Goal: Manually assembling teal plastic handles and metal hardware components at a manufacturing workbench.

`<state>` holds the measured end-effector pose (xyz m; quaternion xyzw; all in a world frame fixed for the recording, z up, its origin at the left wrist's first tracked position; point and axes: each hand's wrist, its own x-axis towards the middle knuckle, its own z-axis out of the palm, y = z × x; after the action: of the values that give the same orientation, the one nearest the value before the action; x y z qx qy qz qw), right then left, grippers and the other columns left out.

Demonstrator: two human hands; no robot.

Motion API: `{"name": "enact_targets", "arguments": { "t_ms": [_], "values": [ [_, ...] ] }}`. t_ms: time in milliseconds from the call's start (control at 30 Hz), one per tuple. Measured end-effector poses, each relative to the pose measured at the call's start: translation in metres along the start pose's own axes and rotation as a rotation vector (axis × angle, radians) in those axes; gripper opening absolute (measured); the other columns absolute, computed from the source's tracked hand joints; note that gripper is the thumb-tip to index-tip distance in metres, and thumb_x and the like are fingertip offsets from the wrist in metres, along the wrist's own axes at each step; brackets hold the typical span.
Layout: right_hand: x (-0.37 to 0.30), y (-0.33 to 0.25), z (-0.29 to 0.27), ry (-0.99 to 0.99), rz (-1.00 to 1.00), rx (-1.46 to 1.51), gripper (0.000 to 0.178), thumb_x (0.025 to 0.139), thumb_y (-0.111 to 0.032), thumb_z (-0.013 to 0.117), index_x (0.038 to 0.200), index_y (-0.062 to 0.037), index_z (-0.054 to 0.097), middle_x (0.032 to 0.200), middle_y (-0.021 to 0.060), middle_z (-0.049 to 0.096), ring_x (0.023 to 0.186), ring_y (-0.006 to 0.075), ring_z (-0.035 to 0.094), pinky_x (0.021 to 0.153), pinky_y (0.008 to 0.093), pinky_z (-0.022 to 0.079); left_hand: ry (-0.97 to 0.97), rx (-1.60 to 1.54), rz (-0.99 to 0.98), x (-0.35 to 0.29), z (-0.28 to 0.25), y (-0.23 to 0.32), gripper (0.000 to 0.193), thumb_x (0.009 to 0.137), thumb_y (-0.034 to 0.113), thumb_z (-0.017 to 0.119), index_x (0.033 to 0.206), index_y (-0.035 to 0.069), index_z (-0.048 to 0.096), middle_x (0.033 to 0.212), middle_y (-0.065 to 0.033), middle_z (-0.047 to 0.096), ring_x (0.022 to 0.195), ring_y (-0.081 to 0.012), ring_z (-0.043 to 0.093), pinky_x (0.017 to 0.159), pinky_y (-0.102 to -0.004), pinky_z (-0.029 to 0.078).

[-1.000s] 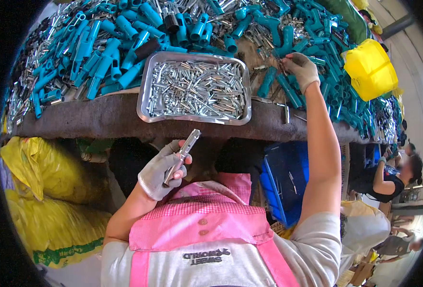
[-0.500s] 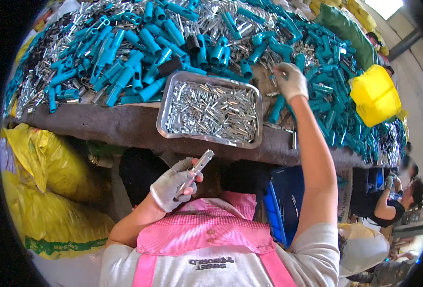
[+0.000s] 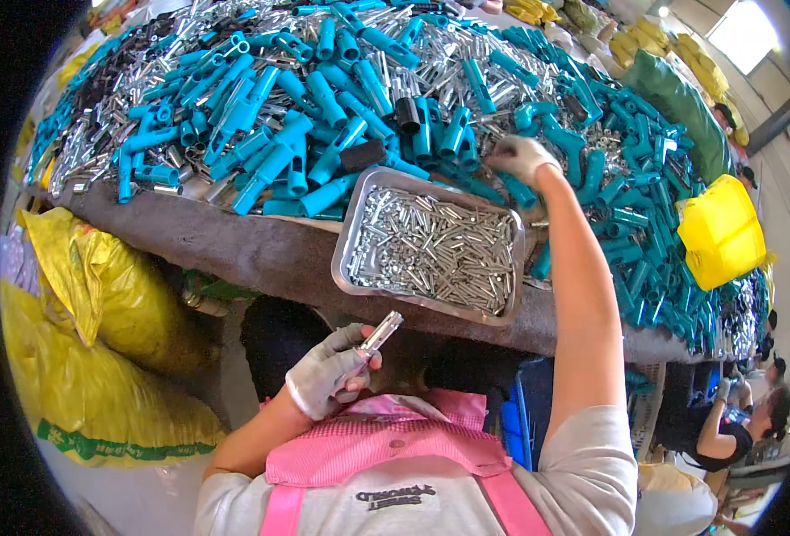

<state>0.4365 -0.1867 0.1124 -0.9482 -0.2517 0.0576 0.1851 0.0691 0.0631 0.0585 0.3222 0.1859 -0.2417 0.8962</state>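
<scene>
My left hand point(image 3: 330, 368), in a grey-white glove, is held in front of my chest near the table edge. Its fingers wrap round a silver slotted metal tube point(image 3: 382, 331) that points up and to the right. At the far right corner of the metal tray point(image 3: 342, 272), my gloved right hand point(image 3: 524, 159) is down at the pile, fingers bent together. What its fingertips pinch, if anything, is hidden. Small silver pins point(image 3: 448, 246) fill the tray. Teal plastic tubular parts point(image 3: 323, 165) lie heaped behind it and on both sides.
A cut yellow plastic jug point(image 3: 723, 232) sits on the heap at the right. Yellow sacks point(image 3: 100, 375) stand on the floor at the left. Beneath the table edge at the right is a blue bin point(image 3: 515, 420). Another person point(image 3: 730, 420) is at work far right.
The view has shifted, so tray and heap appear lower and further right. My right hand has moved left, closer to the tray's far corner. My left hand still grips the metal tube.
</scene>
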Motion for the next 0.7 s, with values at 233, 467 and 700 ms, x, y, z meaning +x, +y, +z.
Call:
{"name": "enact_targets", "arguments": {
  "t_ms": [233,467,700],
  "values": [
    [-0.046,0.052,-0.020,0.143,0.255,0.339,0.024,0.081,-0.020,0.063,0.095,-0.0005,0.063,0.075,0.0037,0.062,0.059,0.0100,0.055,0.055,0.0249,0.044,-0.093,-0.032,-0.022,0.009,-0.004,-0.001,0.030,0.089,0.005,0.049,0.118,0.014,0.048,0.088,-0.0085,0.056,0.055,-0.0072,0.044,0.040,-0.0164,0.028],
    [-0.087,0.034,-0.030,0.268,0.216,0.741,0.025,0.088,-0.022,0.057,0.101,-0.0012,0.059,0.074,0.0003,0.054,0.065,0.0070,0.050,0.061,0.0206,0.042,-0.102,-0.025,0.009,0.007,0.000,-0.010,0.031,0.088,0.009,0.050,0.119,0.011,0.047,0.087,-0.0076,0.057,0.053,-0.0069,0.045,0.038,-0.0162,0.028],
    [-0.186,-0.081,0.028,-0.024,0.110,1.049,0.016,0.086,-0.013,0.060,0.099,-0.0045,0.056,0.080,0.0002,0.055,0.059,0.0064,0.048,0.048,0.0188,0.039,-0.254,-0.119,-0.075,0.019,0.004,0.003,0.030,0.089,0.020,0.052,0.116,0.012,0.042,0.087,-0.0070,0.053,0.052,-0.0059,0.042,0.036,-0.0144,0.023]
  ]
}}
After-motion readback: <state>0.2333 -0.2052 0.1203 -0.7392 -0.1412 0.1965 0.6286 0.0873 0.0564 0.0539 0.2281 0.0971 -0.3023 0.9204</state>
